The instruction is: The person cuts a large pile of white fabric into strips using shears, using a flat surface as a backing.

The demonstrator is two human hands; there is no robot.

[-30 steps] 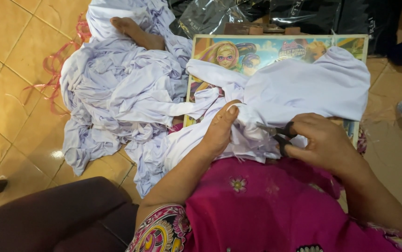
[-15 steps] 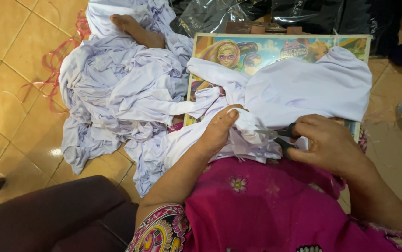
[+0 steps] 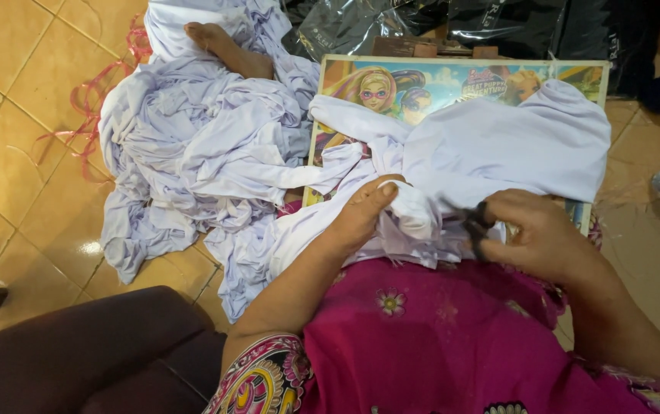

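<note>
Pinched in the left hand [image 3: 364, 215] is white cloth [image 3: 498, 149]; small scissors [image 3: 474, 224] are gripped by the right hand [image 3: 537, 238]. Trimming appears underway, with a heap [image 3: 192, 153] at ten o'clock.

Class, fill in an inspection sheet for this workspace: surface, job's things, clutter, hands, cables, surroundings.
Surface: cartoon-printed board on the lap, partly covered by cloth.
Job's things: white garment on the board; small dark scissors at its bunched edge.
Clutter: heap of white garments on the tiled floor; pink plastic string.
Hands: left hand pinches the garment; right hand grips the scissors.
Cables: nothing seen.
Surroundings: black plastic bags, a bare foot, dark cushion.
</note>
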